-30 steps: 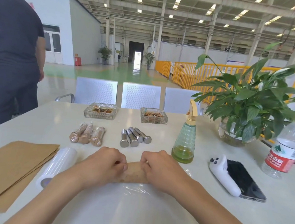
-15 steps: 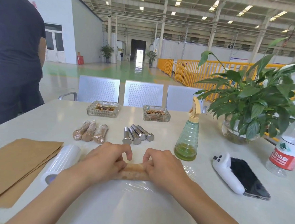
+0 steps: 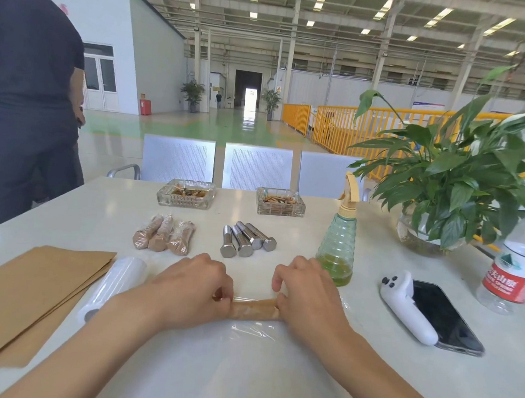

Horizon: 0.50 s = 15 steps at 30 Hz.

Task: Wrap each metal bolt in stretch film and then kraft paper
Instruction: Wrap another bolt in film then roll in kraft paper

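A brown-wrapped bolt lies crosswise on a sheet of clear stretch film in front of me. My left hand grips its left end and my right hand grips its right end, fingers curled over it. Film covers the roll. Several bare metal bolts lie side by side farther back. Three wrapped bolts lie to their left. A stretch film roll lies at my left beside a stack of kraft paper.
Two glass ashtrays stand at the back. A green spray bottle, a white controller on a phone, a water bottle and a potted plant fill the right. A person stands at far left.
My hands have rolled the wrapped bolt toward me on the film and spread apart to its two ends, leaving more of the brown roll showing between them.
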### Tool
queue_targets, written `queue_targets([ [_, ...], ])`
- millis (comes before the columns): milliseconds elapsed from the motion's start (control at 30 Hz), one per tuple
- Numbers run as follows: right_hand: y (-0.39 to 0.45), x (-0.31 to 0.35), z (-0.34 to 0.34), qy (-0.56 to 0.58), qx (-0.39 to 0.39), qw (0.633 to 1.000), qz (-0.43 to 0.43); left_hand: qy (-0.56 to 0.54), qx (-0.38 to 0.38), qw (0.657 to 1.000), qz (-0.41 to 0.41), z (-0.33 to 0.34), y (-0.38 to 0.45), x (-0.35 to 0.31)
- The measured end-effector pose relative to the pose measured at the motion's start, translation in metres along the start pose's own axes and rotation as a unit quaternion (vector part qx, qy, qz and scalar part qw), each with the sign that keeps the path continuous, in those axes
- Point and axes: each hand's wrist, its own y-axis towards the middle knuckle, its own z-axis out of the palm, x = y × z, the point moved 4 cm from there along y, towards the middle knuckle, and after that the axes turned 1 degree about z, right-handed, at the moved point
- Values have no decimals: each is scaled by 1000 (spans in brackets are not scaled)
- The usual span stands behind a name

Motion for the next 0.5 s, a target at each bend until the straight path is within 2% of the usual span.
queue_targets([
  [67,-1,6,-1,-11,-4,999,-34,5,6,1000,5,-1,-1,0],
  [133,-4,14,-4,25,9,997,-67,-3,5,1000,4,0,0,0],
  [267,-9,37,-5,45,84,985,-142,-5,-1,1000,-2,3,1,0],
  [500,-2,37,0,9,131,980,-147,18,2,1000,10,4,-1,-1],
])
